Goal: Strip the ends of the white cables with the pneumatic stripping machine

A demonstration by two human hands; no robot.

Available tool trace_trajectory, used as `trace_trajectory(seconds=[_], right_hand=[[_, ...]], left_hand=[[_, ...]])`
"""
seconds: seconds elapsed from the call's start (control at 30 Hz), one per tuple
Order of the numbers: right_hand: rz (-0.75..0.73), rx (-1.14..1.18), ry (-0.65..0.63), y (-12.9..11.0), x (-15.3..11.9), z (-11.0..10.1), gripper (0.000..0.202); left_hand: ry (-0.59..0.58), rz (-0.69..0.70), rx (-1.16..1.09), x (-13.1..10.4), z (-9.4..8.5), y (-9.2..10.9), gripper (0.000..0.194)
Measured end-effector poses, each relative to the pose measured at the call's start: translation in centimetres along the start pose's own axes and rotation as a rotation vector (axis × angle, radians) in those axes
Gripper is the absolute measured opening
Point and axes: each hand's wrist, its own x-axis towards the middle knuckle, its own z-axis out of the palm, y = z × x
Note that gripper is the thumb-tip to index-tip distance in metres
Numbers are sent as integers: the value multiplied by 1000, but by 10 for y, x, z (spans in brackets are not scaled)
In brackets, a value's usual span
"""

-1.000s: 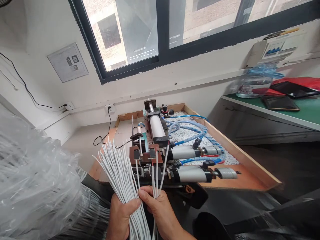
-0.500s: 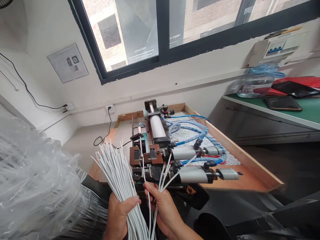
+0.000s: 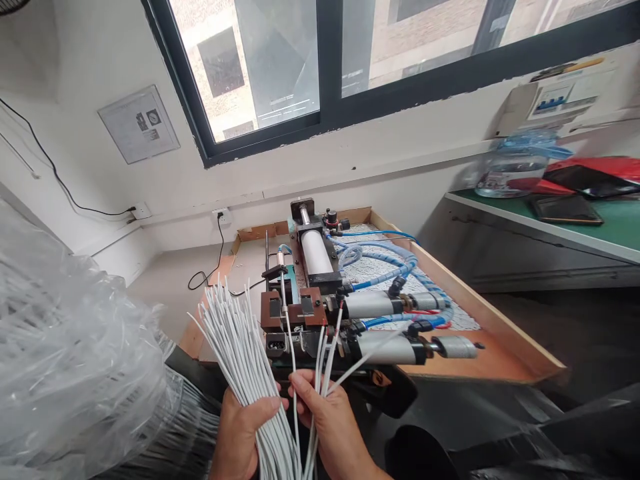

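Note:
My left hand (image 3: 245, 427) is wrapped round a thick bundle of white cables (image 3: 235, 347), whose ends fan out upward. Just to its right, my right hand (image 3: 333, 423) grips several white cables (image 3: 327, 360) with red tips. One single cable (image 3: 293, 353) runs up between the hands, beside my right fingertips, to the brown clamp blocks (image 3: 293, 308) of the machine. Whether my right fingers touch that cable is hard to tell. The machine's silver cylinders (image 3: 373, 305) lie to the right of the blocks.
Clear plastic (image 3: 75, 360) covers more cables at the left. A wooden tray (image 3: 490, 307) surrounds the machine, with blue hoses (image 3: 400, 257) and cut bits inside. At the right a green table (image 3: 620, 223) bears a plastic jug (image 3: 515, 167) and a phone (image 3: 565, 208).
Both hands have moved slightly down, away from the machine. The cables in my right hand have shifted left and lower at their tips. The single cable still reaches the blocks.

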Motion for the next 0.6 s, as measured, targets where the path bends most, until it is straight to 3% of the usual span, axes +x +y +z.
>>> trace_trajectory(seconds=[0.23,0.6], right_hand=[[62,14,46,-3,5,0,27],[46,-14,-93,2,7,-10,27]], left_hand=[[5,42,2,2,1,0,17],[6,75,15,3,-4,1,16]])
